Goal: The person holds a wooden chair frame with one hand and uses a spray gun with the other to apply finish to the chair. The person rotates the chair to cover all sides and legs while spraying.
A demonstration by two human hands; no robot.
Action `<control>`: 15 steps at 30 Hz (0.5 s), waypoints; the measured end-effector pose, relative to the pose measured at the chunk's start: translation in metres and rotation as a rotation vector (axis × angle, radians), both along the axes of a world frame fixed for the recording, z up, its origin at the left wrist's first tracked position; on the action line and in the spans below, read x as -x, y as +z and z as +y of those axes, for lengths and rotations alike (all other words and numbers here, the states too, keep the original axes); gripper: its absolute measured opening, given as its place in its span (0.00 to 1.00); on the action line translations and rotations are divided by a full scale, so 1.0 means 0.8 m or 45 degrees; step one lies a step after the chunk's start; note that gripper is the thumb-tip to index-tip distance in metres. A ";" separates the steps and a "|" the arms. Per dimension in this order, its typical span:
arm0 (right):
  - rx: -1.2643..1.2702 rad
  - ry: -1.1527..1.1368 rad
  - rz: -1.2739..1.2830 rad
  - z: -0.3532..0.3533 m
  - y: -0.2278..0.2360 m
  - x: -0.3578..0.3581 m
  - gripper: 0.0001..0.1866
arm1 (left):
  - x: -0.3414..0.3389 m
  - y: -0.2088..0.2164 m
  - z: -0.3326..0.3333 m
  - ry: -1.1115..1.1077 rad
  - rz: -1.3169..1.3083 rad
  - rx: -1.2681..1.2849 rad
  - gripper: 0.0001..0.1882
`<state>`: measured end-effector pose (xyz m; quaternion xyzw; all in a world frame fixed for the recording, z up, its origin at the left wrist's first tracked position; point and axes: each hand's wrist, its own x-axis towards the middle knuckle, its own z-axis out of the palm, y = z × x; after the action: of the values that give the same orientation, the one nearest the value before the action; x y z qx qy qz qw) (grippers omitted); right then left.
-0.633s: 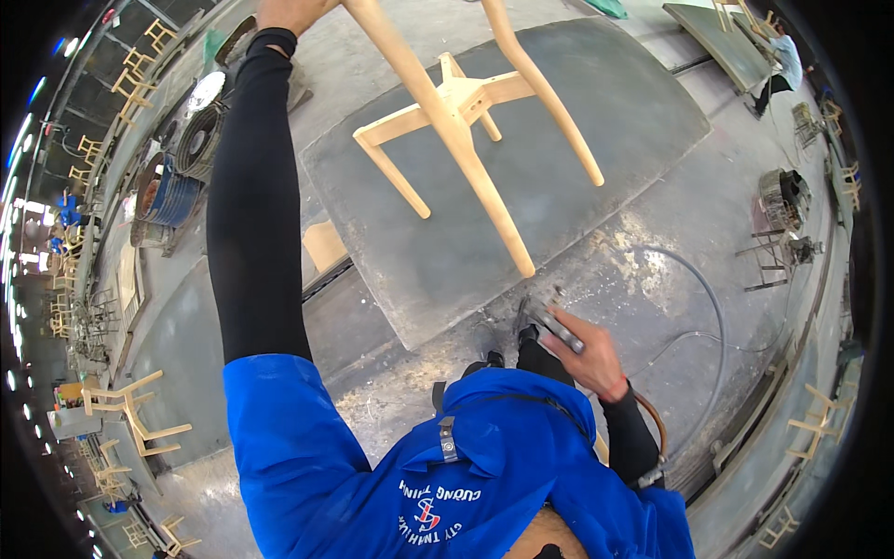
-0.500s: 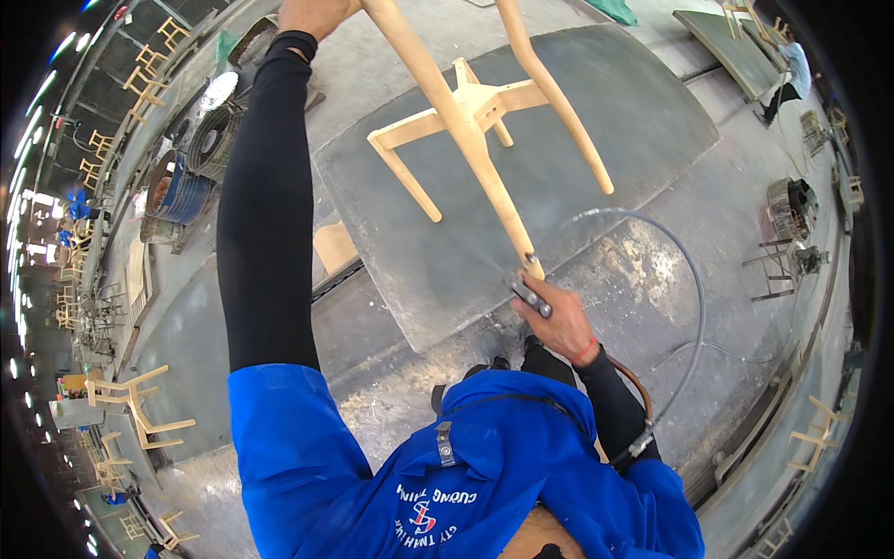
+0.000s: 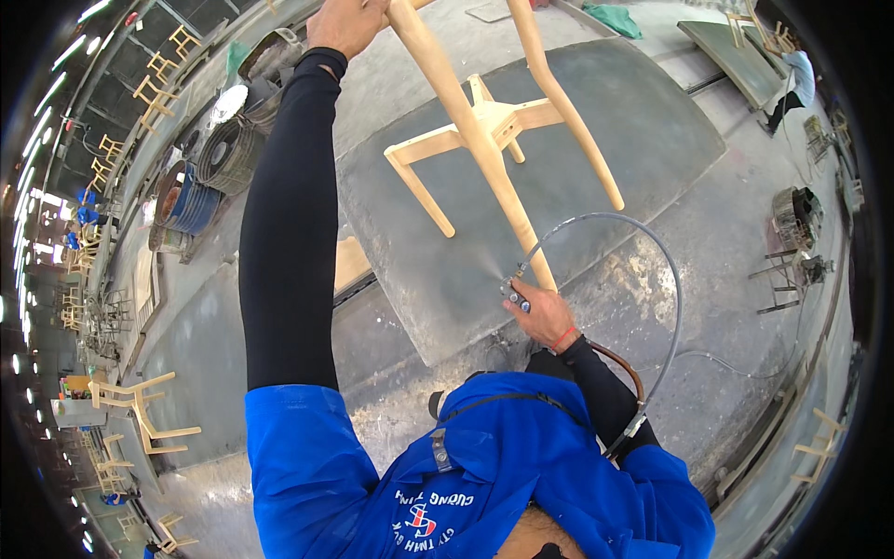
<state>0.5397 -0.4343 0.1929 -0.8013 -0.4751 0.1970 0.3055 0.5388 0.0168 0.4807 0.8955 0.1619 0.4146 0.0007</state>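
My left hand (image 3: 346, 26) is closed round the upper part of a pale unfinished wooden chair frame (image 3: 486, 160) at the top of the view. The frame is tilted, its legs spread over a grey board. In my right hand (image 3: 546, 320) is a metal spray gun (image 3: 514, 296), close beside the lower end of the frame's nearest long leg. A faint mist drifts from its nozzle toward the upper left. From the gun, a grey hose (image 3: 672, 289) loops out to the right and back to my right forearm.
The large grey board (image 3: 410, 307) lies below the chair frame. Dented metal drums (image 3: 186, 200) stand at the left. More chair frames (image 3: 140, 410) are at the left edge. Far right, a person (image 3: 796, 79) works beside another board. A round metal drum (image 3: 796, 219) stands at the right.
My right hand has turned and shifted slightly left with the spray gun. The chair frame, my left arm and the surroundings sit a little further right and lower in the view.
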 end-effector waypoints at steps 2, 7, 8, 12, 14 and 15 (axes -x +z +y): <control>-0.208 -0.008 0.020 0.000 0.015 0.005 0.24 | 0.000 0.000 0.006 -0.022 0.005 -0.018 0.25; -0.614 0.059 0.035 -0.011 0.090 0.019 0.25 | 0.003 -0.001 0.025 -0.023 0.040 0.032 0.29; -0.656 0.065 0.061 -0.017 0.105 0.021 0.26 | 0.005 -0.002 0.029 -0.021 0.066 0.018 0.29; -0.611 0.039 0.241 -0.057 0.145 0.016 0.26 | -0.001 -0.007 0.043 -0.020 0.088 0.058 0.29; -0.572 -0.049 0.304 -0.085 0.154 0.009 0.26 | -0.003 -0.007 0.051 -0.018 0.050 0.106 0.27; -0.575 -0.100 0.315 -0.100 0.156 0.005 0.26 | -0.003 -0.008 0.054 -0.017 0.026 0.087 0.26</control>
<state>0.5355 -0.5146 0.3178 -0.7004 -0.4345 0.1703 0.5400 0.5412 0.0602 0.4745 0.9002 0.1699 0.3996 0.0324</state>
